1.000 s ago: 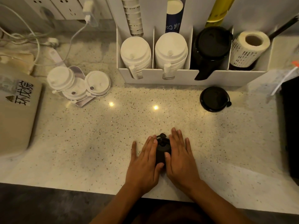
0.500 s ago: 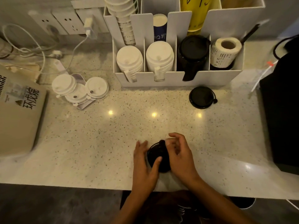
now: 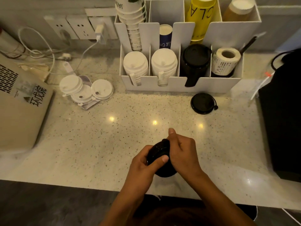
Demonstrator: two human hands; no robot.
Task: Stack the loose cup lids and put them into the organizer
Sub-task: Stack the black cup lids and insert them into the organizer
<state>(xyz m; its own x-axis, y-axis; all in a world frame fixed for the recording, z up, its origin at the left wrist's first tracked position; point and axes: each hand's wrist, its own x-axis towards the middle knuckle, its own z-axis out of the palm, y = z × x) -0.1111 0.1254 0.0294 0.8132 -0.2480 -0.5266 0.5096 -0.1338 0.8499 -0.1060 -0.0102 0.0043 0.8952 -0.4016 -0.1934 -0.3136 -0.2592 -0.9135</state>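
— What's on the counter (image 3: 114, 144) in front of you, starting from the left?

— At the far left lies a tan box (image 3: 21, 108) with printed characters. Behind it, white cables (image 3: 48, 53) run up to the wall sockets (image 3: 78, 28). Next come the loose white lids (image 3: 86, 89): a small pile with a single lid just beside it on the right, all lying on the stone, left of the organizer (image 3: 179, 86).

— And the organizer itself?

— It stands at the back. In its front row, from the left, there are two compartments of stacked white lids (image 3: 135, 66), then one with stacked black lids (image 3: 194, 61), then a roll of labels (image 3: 225, 61). The taller row behind holds paper cups (image 3: 132, 18), a blue cup (image 3: 165, 35), a yellow cup (image 3: 201, 17) and a brownish container (image 3: 238, 9).

— Where are your hands?

— Near the front edge of the counter. My left hand (image 3: 143, 165) is curled around a stack of black lids (image 3: 160, 154), thumb pressed across its top. My right hand (image 3: 182, 152) is closed on the stack's right side, with one finger sticking up. How many lids are in the stack I cannot tell.

— Anything further right?

— One loose black lid (image 3: 202, 103) lies flat just in front of the organizer, well apart from my hands. A black object (image 3: 283, 115) sits at the far right edge.
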